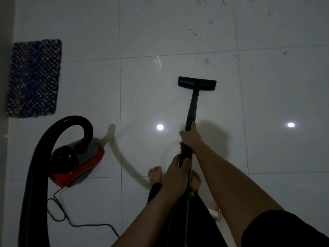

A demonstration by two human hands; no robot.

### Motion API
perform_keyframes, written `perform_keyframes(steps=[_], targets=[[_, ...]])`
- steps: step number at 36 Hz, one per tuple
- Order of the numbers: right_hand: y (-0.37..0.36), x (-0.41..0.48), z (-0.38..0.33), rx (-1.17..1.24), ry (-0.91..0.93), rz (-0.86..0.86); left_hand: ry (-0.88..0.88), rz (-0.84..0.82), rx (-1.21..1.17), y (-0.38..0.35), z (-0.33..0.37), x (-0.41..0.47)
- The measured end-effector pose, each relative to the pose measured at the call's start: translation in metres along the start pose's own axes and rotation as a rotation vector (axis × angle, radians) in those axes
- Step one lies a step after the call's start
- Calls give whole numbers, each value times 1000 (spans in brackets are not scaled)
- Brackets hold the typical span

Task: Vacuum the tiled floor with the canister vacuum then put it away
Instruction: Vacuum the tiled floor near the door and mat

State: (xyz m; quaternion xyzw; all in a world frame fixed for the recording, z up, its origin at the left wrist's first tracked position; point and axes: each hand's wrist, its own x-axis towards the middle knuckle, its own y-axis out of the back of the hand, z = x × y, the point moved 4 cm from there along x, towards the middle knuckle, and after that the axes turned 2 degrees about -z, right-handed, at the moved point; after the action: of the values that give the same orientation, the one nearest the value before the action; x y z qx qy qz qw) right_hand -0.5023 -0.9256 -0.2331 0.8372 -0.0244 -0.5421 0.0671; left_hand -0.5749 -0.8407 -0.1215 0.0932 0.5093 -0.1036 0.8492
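Glossy white tiled floor [178, 32] fills the dim frame, reflecting two round ceiling lights. At centre, a person stands barefoot, both bare arms reaching forward from the lower right of the frame. The right hand [190, 135] is wrapped around the black wand [193, 104] higher up, and the left hand [175, 172] is closed around the same wand lower down, nearer the body; the two-handed grip likely gives push and steering at once. The wand slants up the frame to a flat black floor head [197, 83], which rests on the tile just above centre. Scattered dark debris [204, 61] lies just beyond the head and trails toward the upper right corner, so the head seems aimed at it, and that stretch looks not yet cleaned. At lower left sits the red and black canister vacuum [78, 161], with its ribbed black hose [35, 166] arching up and over, and a thin power cord [71, 220] snaking across the tile below it. A dark woven mat [33, 77] lies along the left edge, clear of the work.
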Motion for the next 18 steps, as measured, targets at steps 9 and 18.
perform_keyframes(steps=[9,18], targets=[[35,35,-34,-21,-30,40,-9,-46,-41,-24,36,34],[53,62,-55,-45,-8,-4,6,-32,-84,-37,55,57]])
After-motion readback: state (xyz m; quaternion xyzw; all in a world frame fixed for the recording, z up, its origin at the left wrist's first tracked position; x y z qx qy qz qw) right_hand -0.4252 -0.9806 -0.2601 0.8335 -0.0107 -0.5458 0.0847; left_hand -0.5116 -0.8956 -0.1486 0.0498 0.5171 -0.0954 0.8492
